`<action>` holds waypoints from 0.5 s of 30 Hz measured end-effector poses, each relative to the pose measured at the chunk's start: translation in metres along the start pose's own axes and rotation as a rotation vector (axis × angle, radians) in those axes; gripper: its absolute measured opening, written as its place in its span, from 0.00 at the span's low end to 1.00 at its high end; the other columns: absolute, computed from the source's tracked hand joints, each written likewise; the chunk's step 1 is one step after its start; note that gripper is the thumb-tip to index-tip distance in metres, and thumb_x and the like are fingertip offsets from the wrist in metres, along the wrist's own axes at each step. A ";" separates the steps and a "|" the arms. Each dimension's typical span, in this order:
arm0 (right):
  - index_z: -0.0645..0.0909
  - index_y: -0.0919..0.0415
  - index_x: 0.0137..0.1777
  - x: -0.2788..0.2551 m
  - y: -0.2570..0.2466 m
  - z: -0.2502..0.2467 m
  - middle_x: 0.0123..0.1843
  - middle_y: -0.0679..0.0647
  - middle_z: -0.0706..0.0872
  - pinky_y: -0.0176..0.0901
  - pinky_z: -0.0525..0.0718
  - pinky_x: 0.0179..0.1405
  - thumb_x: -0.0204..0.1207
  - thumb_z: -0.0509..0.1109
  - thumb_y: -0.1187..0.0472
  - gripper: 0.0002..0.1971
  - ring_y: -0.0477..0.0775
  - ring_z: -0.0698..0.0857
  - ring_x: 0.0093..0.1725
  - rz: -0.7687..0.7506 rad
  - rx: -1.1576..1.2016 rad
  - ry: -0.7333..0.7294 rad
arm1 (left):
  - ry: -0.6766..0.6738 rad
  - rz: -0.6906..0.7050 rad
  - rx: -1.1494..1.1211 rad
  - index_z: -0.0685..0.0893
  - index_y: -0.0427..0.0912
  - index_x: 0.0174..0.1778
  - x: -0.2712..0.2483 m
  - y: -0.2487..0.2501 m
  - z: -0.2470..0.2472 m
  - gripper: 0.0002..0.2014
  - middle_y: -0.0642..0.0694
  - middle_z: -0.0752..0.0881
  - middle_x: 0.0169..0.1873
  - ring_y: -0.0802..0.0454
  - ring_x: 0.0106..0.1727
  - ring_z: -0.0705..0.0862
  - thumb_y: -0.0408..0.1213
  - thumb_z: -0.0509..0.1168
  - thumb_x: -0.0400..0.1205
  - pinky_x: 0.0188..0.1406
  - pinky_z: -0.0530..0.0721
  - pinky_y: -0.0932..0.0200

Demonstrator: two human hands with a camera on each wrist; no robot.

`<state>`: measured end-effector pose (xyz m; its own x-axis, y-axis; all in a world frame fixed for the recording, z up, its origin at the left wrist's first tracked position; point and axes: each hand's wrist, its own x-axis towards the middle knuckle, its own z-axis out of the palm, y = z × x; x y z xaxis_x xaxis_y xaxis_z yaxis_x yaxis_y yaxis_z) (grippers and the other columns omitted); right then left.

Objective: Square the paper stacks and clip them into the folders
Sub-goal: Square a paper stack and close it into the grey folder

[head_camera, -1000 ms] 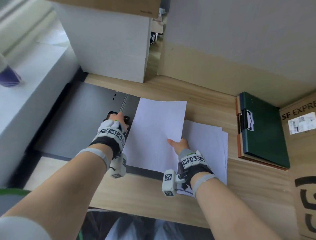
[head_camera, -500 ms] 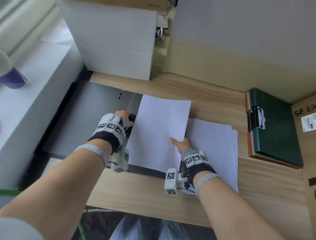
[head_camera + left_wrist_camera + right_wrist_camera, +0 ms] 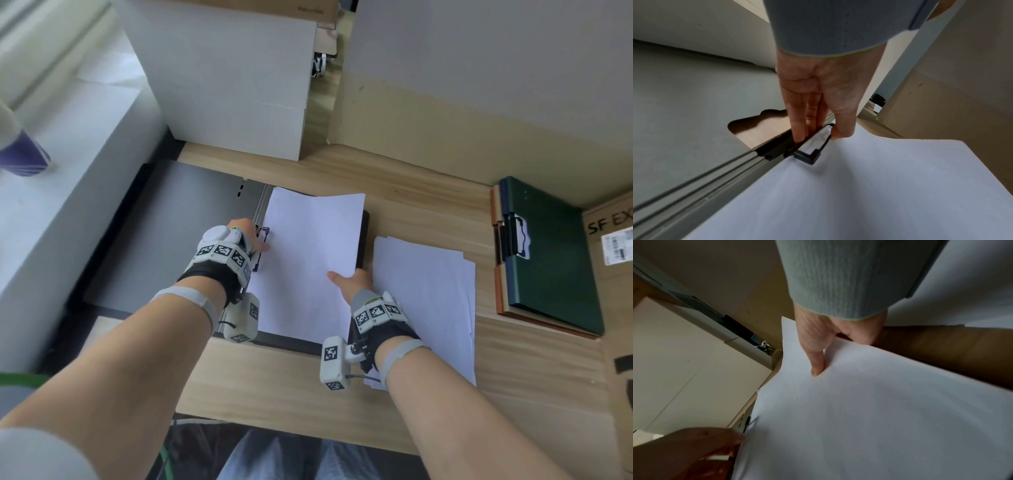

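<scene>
A grey folder [image 3: 164, 240] lies open on the wooden desk, with a black clip [image 3: 264, 233] at its spine. My left hand [image 3: 258, 240] pinches that clip [image 3: 807, 154], fingers on its base and thumb on the raised wire arm. The left edge of a white paper stack [image 3: 308, 260] lies under that arm. My right hand [image 3: 346, 279] pinches the stack's right edge, thumb [image 3: 818, 366] on top and the other fingers hidden below. A second, loosely fanned paper stack [image 3: 424, 301] lies to the right. A closed green folder [image 3: 555, 260] sits at the far right.
White boxes [image 3: 233, 85] stand behind the open folder and a white ledge [image 3: 68, 178] runs along the left with a purple-striped cup [image 3: 24, 157]. A cardboard box [image 3: 613, 246] borders the desk on the right. The green folder rests on an orange one [image 3: 495, 260].
The right hand has slid the paper stack left, off the second stack and up to the clip. The left thumb now rests at the paper's edge on the clip's wire arm.
</scene>
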<state>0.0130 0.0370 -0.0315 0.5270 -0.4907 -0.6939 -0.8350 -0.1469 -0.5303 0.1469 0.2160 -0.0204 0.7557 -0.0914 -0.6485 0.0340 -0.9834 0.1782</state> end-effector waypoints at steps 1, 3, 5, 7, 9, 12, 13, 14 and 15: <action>0.68 0.72 0.73 0.001 0.000 0.001 0.74 0.64 0.75 0.46 0.75 0.66 0.76 0.70 0.54 0.31 0.63 0.76 0.73 -0.002 -0.002 0.000 | -0.005 -0.003 -0.003 0.79 0.34 0.31 -0.001 0.000 0.000 0.15 0.36 0.85 0.34 0.40 0.40 0.84 0.43 0.66 0.76 0.38 0.76 0.56; 0.70 0.72 0.72 0.004 0.000 0.001 0.73 0.64 0.76 0.46 0.75 0.65 0.76 0.71 0.55 0.30 0.63 0.77 0.71 -0.006 -0.004 -0.004 | 0.008 -0.010 -0.010 0.84 0.29 0.49 0.000 0.002 0.002 0.18 0.32 0.88 0.48 0.37 0.53 0.88 0.43 0.68 0.76 0.45 0.82 0.54; 0.70 0.72 0.71 0.005 0.001 0.002 0.73 0.64 0.77 0.46 0.75 0.66 0.75 0.71 0.56 0.29 0.63 0.77 0.71 -0.007 -0.003 -0.005 | 0.021 -0.009 -0.007 0.84 0.31 0.49 -0.002 0.003 0.004 0.16 0.32 0.87 0.43 0.37 0.48 0.88 0.42 0.68 0.75 0.42 0.79 0.56; 0.72 0.72 0.70 0.006 0.001 0.003 0.71 0.64 0.78 0.46 0.76 0.65 0.75 0.72 0.58 0.27 0.63 0.78 0.70 -0.011 0.007 -0.001 | 0.034 -0.022 0.000 0.81 0.35 0.40 -0.001 0.005 0.005 0.12 0.41 0.78 0.29 0.42 0.35 0.79 0.42 0.67 0.75 0.37 0.74 0.58; 0.71 0.72 0.71 0.008 0.001 0.002 0.72 0.63 0.78 0.45 0.75 0.65 0.76 0.71 0.58 0.27 0.63 0.78 0.71 -0.006 0.015 -0.012 | 0.033 -0.035 0.000 0.76 0.37 0.34 -0.001 0.007 0.006 0.12 0.45 0.74 0.26 0.43 0.34 0.76 0.42 0.67 0.75 0.37 0.74 0.58; 0.68 0.72 0.73 0.007 0.001 0.000 0.75 0.63 0.75 0.45 0.74 0.67 0.77 0.70 0.57 0.29 0.63 0.75 0.73 0.010 0.017 -0.013 | 0.068 -0.011 0.014 0.80 0.36 0.45 -0.003 0.010 0.008 0.12 0.45 0.75 0.28 0.42 0.36 0.77 0.43 0.66 0.75 0.37 0.76 0.57; 0.68 0.72 0.74 0.008 0.001 0.000 0.75 0.63 0.74 0.45 0.74 0.67 0.77 0.70 0.56 0.30 0.62 0.75 0.74 0.016 0.014 -0.016 | 0.074 -0.009 0.018 0.80 0.35 0.50 -0.003 0.011 0.010 0.15 0.44 0.78 0.32 0.41 0.38 0.78 0.42 0.66 0.75 0.38 0.77 0.56; 0.68 0.71 0.74 0.007 0.001 -0.001 0.74 0.62 0.75 0.45 0.74 0.68 0.77 0.70 0.56 0.29 0.62 0.75 0.73 0.010 0.011 -0.021 | 0.078 -0.011 0.018 0.78 0.35 0.55 -0.002 0.012 0.011 0.17 0.41 0.82 0.39 0.41 0.40 0.79 0.42 0.66 0.76 0.39 0.78 0.55; 0.70 0.70 0.72 0.009 0.001 -0.001 0.73 0.61 0.77 0.45 0.74 0.68 0.76 0.70 0.56 0.28 0.62 0.77 0.72 0.003 0.019 -0.026 | 0.079 -0.021 0.019 0.76 0.35 0.59 -0.003 0.013 0.012 0.19 0.39 0.83 0.47 0.40 0.44 0.81 0.42 0.65 0.76 0.41 0.79 0.53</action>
<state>0.0165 0.0318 -0.0376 0.5289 -0.4683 -0.7078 -0.8334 -0.1288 -0.5375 0.1371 0.2013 -0.0252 0.8043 -0.0591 -0.5913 0.0383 -0.9878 0.1508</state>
